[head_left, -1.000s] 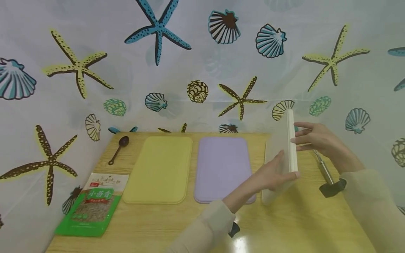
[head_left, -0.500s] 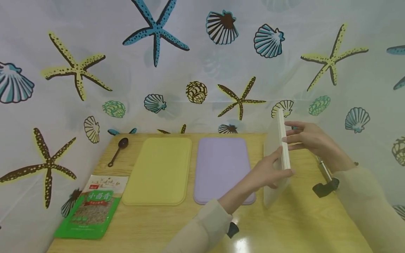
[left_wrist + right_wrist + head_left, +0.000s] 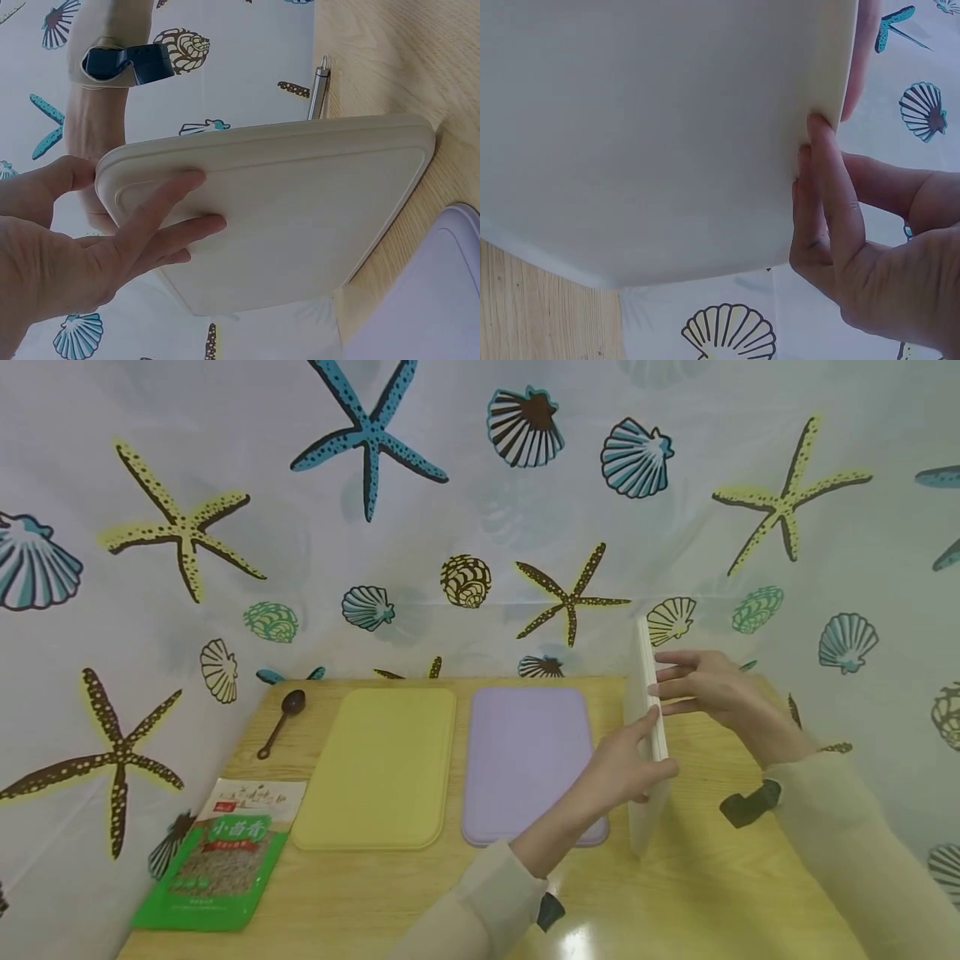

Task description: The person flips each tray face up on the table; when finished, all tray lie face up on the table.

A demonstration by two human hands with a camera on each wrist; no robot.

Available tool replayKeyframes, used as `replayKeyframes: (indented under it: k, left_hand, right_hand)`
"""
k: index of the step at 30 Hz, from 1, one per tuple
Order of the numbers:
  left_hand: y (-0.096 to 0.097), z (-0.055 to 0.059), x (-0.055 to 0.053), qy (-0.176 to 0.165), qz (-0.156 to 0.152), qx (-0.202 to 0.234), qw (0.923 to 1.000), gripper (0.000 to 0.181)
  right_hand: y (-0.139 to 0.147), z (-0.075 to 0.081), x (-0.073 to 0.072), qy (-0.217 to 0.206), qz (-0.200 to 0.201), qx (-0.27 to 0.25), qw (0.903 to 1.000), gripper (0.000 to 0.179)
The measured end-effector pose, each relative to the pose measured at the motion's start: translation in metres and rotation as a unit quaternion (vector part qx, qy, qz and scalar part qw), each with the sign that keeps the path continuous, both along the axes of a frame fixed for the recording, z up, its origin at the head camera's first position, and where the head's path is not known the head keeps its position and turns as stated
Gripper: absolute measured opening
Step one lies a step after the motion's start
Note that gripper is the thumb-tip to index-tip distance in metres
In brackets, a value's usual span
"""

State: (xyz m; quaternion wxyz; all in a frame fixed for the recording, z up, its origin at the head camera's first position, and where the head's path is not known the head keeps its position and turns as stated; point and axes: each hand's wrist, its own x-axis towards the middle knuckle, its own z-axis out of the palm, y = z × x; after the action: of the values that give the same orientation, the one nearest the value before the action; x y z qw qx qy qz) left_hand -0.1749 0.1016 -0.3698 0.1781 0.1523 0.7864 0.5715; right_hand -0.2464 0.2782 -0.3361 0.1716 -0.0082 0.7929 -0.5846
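Edges of the white board (image 3: 289, 217) are thick, and its corners are round. It is tipped up almost straight, with one narrow side to the front. If the purple board (image 3: 528, 764) is the middle of a clock, the white board is at 3 o'clock. The left hand (image 3: 618, 768) grips the near edge, with fingers on the face. The right hand (image 3: 712, 687), at 2 o'clock from the left, pinches the same edge. I cannot tell if the bottom touches the surface (image 3: 720, 885).

Only a slim gap sits between the white and purple boards. Another thin strip of wood runs beside the yellow board (image 3: 375, 768) at 9 o'clock. Wide wood shows at 4 o'clock. At 12 o'clock, the back edge meets the sea-shell cloth (image 3: 435, 535).

At 8 o'clock, a green and white bag (image 3: 213, 864) says 小茴香 in big white letters. Its red tag (image 3: 223, 807) has writing too small to read. A dark spoon (image 3: 292, 702) lies just past 9 o'clock. In the left wrist view, a shiny metal tool (image 3: 319, 94) pokes out between 1 and 2 o'clock.
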Motion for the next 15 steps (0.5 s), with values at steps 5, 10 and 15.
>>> replayKeyframes:
  k: [5,10,15]
  left_hand:
    - [0.000,-0.003,0.001,-0.002,0.018,0.024,0.9995,0.073]
    - [-0.005,-0.012,0.002,-0.014,0.039,0.043,0.9982,0.072]
    - [-0.010,-0.015,-0.003,0.004,0.065,0.061,0.9960,0.071]
  right_hand:
    - [-0.005,-0.004,-0.003,-0.008,-0.009,-0.003,0.9999,0.063]
    - [-0.019,-0.010,-0.007,-0.030,-0.008,-0.017,0.9994,0.059]
    - [-0.029,-0.010,-0.012,-0.026,-0.013,-0.031,0.9991,0.059]
